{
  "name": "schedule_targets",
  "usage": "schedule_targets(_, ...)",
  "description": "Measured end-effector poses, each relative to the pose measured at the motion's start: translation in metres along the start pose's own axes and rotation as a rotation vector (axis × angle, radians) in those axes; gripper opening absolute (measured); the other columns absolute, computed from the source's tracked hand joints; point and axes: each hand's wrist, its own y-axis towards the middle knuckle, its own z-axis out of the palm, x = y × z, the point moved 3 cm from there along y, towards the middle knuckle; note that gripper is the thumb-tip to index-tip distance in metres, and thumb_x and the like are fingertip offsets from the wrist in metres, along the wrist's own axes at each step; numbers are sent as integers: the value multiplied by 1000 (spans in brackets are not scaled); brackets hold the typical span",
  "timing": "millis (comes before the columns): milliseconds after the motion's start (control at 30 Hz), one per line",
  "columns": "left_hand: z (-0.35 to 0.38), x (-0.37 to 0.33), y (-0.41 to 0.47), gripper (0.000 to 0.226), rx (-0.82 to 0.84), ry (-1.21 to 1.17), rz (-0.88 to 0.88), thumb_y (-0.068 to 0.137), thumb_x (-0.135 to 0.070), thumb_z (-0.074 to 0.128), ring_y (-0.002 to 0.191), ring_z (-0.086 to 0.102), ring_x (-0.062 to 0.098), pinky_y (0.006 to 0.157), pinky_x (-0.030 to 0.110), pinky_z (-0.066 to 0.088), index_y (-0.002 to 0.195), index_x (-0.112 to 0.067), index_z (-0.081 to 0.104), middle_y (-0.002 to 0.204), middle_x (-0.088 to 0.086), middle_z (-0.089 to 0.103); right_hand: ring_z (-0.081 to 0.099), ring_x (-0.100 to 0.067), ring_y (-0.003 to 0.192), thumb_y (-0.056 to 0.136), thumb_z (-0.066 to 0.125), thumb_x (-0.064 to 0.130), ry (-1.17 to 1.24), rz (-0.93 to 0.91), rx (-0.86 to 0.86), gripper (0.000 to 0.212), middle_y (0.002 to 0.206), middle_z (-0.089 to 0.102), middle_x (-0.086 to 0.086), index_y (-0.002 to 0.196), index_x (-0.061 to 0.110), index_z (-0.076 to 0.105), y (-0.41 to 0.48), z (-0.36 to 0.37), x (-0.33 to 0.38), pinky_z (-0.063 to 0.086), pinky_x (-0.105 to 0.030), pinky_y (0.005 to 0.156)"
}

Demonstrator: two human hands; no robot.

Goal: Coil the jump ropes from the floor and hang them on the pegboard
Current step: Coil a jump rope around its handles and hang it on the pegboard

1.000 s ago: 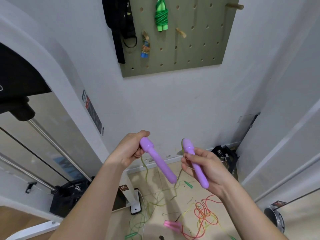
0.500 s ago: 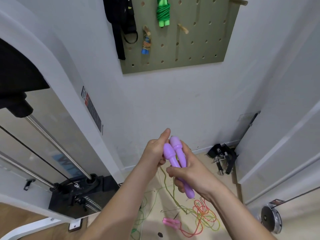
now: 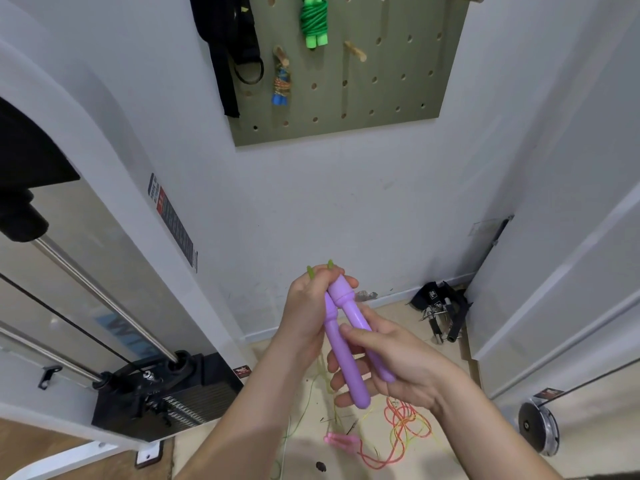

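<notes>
1. Low in the middle of the head view, two purple handles (image 3: 346, 358) of a jump rope are held together in front of the white wall (image 3: 311, 209), above the floor (image 3: 401, 313).
2. Their bulbous tops touch; the shafts spread slightly apart toward the lower ends.
3. The left hand (image 3: 306, 306) is clenched round the tops, its fingers (image 3: 349, 281) wrapping the head of the nearer handle.
4. Two short bends of the yellow-green cord (image 3: 310, 271) stick up out of that fist, and thin strands of it hang down below the hands to the floor.
5. The right hand (image 3: 398, 362) grasps the shafts lower down, thumb laid across the front and fingers (image 3: 337, 382) curled behind.
6. Beneath the hands, a pair of pink handles (image 3: 337, 439) lies on the floor with a loose tangle of red-orange cord (image 3: 405, 424) beside it.
7. On the wall above hangs the olive pegboard (image 3: 398, 98).
8. A coiled green jump rope (image 3: 314, 20) hangs near its top edge, and a small blue-handled rope (image 3: 281, 83) hangs lower left of it.
9. A bare wooden peg (image 3: 355, 51) juts out just right of these.
10. Black straps (image 3: 228, 46) hang over the board's left edge.
11. A cable machine (image 3: 166, 396) stands at the left, and black clips (image 3: 443, 313) lie by the baseboard at the right.
</notes>
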Motion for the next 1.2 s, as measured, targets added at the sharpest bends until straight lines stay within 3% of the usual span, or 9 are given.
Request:
schedule_targets(133,3,-7,-2,9,3,38,57,86,-8,54,57,57,12,51,23,43,77,-7,54,74,9,67,66,-46,79,92,57,27,80,47,129,20,90,62,-28,102,14,68,-2,1,-4,53,-64,72)
schedule_targets(300,3,-11,0,7,-3,119,128,74,-18,57,63,56,11,54,24,45,75,-11,57,78,2,71,62,-35,73,89,60,31,171,53,182,36,82,57,-20,117,7,57,5,-6,-8,54,-42,61)
schedule_targets(367,4,-11,2,5,-43,163,139,79,-16,57,68,56,11,51,20,44,82,-12,58,85,-2,74,48,-20,57,88,60,34,173,40,143,34,71,48,-10,111,9,57,11,-5,-11,40,-24,50)
schedule_targets(467,6,-10,2,2,-50,89,144,82,-11,57,77,63,14,61,23,50,84,-10,58,86,1,74,29,-9,45,90,58,37,161,29,84,24,64,39,-2,94,13,59,15,0,-15,22,-16,42)
schedule_targets(667,1,-2,-2,12,23,-305,-199,87,-17,60,70,67,18,67,29,50,81,-7,61,79,6,69,31,-6,36,90,53,42,184,73,144,26,59,37,0,82,17,54,6,6,-19,26,-13,33)
schedule_targets(867,3,1,-7,9,-12,-122,-82,90,-10,58,65,69,17,54,22,51,91,-1,58,74,8,70,37,-8,36,71,82,41,369,85,268,35,54,36,1,86,18,61,5,12,-42,30,-14,35)
schedule_targets(1034,3,-5,-7,20,19,-41,-115,90,-18,56,60,64,22,54,23,49,77,-5,62,69,11,67,29,-2,34,72,82,39,448,41,308,30,51,33,4,78,19,61,6,21,-42,23,-10,30)
schedule_targets(1134,-10,-12,-3,49,-25,270,-78,90,-42,53,57,51,22,58,27,41,52,-10,56,56,10,56,33,-2,33,78,78,37,522,-1,377,24,49,38,6,78,19,63,2,25,-34,21,-9,31)
schedule_targets(1200,-20,-23,-4,59,-186,597,162,90,-46,53,48,38,19,54,28,34,42,-13,43,46,3,40,31,-2,34,83,73,37,571,-19,431,20,49,42,6,81,20,64,0,27,-29,23,-10,32)
